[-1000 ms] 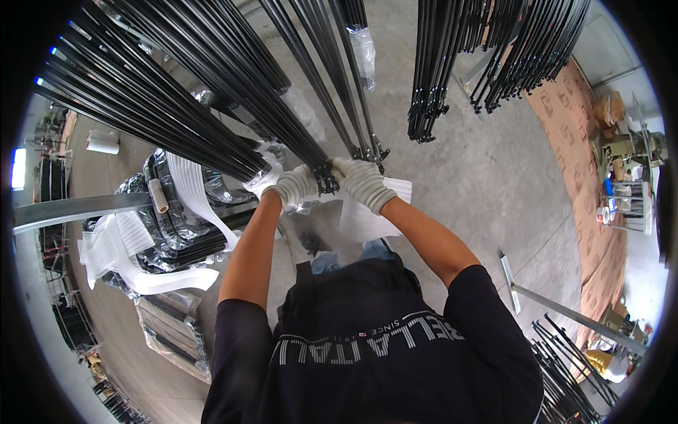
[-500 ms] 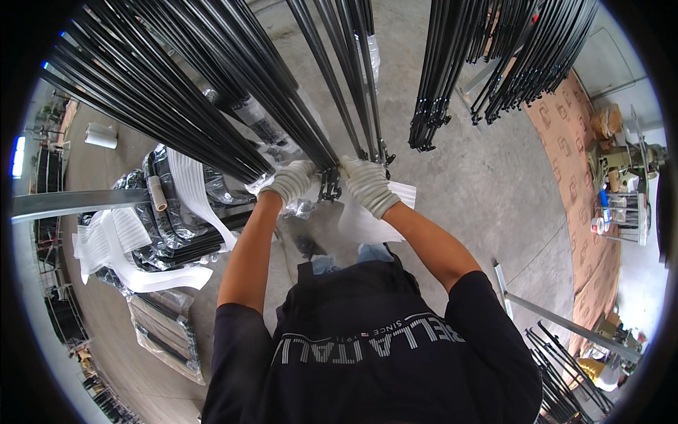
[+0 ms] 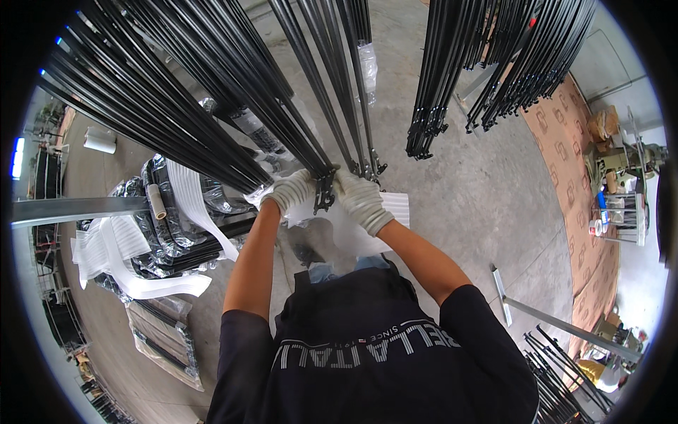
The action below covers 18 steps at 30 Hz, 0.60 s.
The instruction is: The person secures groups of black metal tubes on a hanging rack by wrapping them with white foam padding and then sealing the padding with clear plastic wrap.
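Note:
Both my hands wear white ribbed work gloves. My left hand closes on the left side of a bundle of long black tubes. My right hand grips the same bundle from the right, close to its lower end; its fingertips are partly hidden. Small black brackets stick out from the tube ends between the two gloves. A few other black tubes hang just beyond my right hand, with bracketed ends beside it. Below the gloves, white foam sheeting spreads out under the tube ends.
At left, wrapped black parts lie with white foam strips beside a metal bar. More black tubes hang at right. A white roll stands far left. Brown sheeting covers floor at right.
My hands and the tube ends have come slightly nearer to me. The brackets between my gloves sit lower and a little further left. My grip stays closed.

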### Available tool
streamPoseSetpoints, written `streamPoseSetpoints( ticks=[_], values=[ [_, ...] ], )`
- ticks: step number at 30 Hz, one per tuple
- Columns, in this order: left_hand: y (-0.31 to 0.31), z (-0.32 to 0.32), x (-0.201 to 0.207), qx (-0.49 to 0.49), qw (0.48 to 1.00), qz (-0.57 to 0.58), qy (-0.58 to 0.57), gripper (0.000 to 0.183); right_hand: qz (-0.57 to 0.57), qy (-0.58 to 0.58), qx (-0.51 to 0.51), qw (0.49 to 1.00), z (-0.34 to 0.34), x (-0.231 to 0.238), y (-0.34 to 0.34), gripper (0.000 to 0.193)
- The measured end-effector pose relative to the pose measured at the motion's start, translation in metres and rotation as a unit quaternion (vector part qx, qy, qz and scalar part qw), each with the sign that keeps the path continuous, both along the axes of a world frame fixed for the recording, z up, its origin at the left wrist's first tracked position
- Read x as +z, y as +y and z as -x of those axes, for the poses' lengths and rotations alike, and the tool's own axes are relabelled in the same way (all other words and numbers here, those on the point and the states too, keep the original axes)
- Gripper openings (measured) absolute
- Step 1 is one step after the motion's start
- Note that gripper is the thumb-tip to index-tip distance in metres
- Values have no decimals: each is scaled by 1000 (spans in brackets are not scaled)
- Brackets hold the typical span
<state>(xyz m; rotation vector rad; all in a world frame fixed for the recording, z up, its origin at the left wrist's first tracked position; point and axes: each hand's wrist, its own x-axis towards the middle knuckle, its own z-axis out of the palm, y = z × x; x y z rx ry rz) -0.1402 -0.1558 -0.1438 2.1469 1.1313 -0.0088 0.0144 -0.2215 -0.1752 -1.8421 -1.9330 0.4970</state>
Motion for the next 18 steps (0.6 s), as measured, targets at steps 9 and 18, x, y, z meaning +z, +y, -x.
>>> streamPoseSetpoints(
  ticks=[9,18],
  values=[
    [31,20,-85,-528,515,-561,374,35,-22,71,-265,961,-5,-9,-37,14],
    [13,-5,0,-390,831,-255,302,33,-38,65,-160,984,-4,7,-23,15]
  ],
)
